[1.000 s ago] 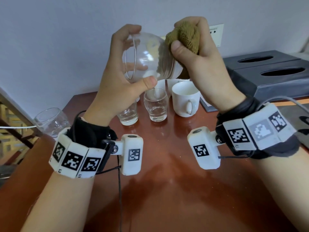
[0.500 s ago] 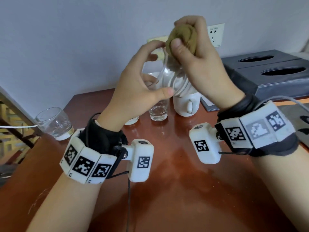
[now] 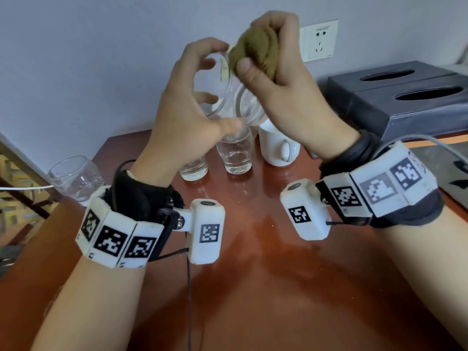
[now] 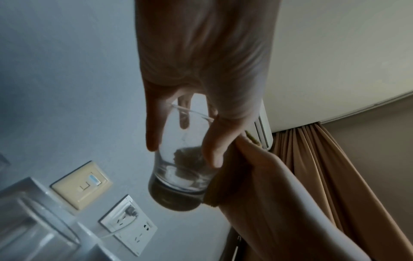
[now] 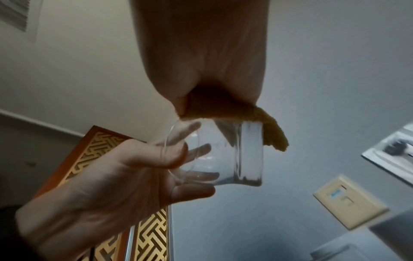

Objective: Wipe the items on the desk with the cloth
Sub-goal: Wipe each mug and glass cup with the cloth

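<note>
Pinching glass (image 3: 235, 97) by fingertips, left hand (image 3: 187, 117); right hand (image 3: 276, 79) bunches cloth (image 3: 255, 54) against base; hard rub could slip it onto counter (image 3: 253, 274).

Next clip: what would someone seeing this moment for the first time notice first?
The raised hands, mid-frame above the desk: the left hand grips a clear glass tipped on its side, and the right hand presses a bunched olive cloth against its base end. Below them two small glasses and a white mug stand on the red-brown desk, with another glass at its left edge.
</note>
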`<state>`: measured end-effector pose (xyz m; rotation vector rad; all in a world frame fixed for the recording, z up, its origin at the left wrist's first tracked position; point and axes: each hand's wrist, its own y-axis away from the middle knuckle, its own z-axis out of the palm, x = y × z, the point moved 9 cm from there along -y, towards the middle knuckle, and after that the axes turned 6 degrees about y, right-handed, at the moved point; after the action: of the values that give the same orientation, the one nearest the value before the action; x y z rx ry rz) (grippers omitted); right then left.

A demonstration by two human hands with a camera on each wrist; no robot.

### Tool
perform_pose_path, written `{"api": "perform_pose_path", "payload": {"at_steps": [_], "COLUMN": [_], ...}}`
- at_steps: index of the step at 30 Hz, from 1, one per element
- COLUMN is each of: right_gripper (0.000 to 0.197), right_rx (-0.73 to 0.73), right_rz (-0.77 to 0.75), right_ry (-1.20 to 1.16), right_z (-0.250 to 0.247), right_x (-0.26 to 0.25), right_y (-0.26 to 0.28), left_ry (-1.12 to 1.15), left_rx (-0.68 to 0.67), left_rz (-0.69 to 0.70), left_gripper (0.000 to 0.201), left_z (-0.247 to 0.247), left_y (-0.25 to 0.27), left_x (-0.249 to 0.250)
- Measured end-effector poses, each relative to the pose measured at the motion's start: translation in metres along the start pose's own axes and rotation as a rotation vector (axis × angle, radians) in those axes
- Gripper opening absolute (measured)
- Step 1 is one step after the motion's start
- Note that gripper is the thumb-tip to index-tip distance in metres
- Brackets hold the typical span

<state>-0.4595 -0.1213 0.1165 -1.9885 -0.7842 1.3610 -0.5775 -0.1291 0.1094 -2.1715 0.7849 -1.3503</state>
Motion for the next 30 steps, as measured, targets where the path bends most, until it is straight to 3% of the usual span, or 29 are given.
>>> {"api": "perform_pose_path", "payload": {"at_steps": [3,5,7,9,12,16,19,22,25,30], "right_gripper": [0.026,0.033,0.038,0.040,0.038,0.019,0.019,0.024,0.028,0.030], "right_rx": [0.072,0.038,-0.009,0.021,0.083,0.084,0.042,0.036,0.039,-0.017], "right_rz": [0.366,0.634,0.713,0.654,0.522,0.336,0.159,0.022,-0.040,-0.025], "right_ry": [-0.055,-0.360,-0.601,-0.688,-0.628,-0.435,-0.314,-0.244,-0.166,-0.042], "right_z": [-0.014,-0.006,0.003,0.002,-0.006,-0.012,-0.012,-0.017,-0.023,-0.022], "right_x": [0.038,0.064,0.066,0.060,0.051,0.031,0.011,0.000,-0.005,-0.012], "right_y": [0.003,0.011,0.013,0.009,0.005,0.003,0.002,0.002,-0.001,-0.001], "left_ry": [-0.028,-0.017,-0.016,-0.007,0.072,0.262,0.242,0.147,0.047,-0.014], "left_rx": [0.000,0.064,0.113,0.114,0.068,0.127,0.142,0.069,0.109,0.129], "left_rz": [0.059,0.105,0.163,0.203,0.172,-0.114,-0.193,-0.142,-0.034,0.031], "left_gripper": [0.075,0.075,0.076,0.076,0.077,0.100,0.123,0.102,0.077,0.079], "left_z": [0.000,-0.007,-0.012,-0.009,0.000,-0.001,-0.009,-0.012,-0.013,-0.009], "left_y": [0.001,0.000,0.000,0.000,0.001,0.000,-0.001,-0.002,-0.001,0.001], "left_x": [0.005,0.008,0.012,0.011,0.005,-0.022,-0.027,-0.021,-0.005,0.002]}}
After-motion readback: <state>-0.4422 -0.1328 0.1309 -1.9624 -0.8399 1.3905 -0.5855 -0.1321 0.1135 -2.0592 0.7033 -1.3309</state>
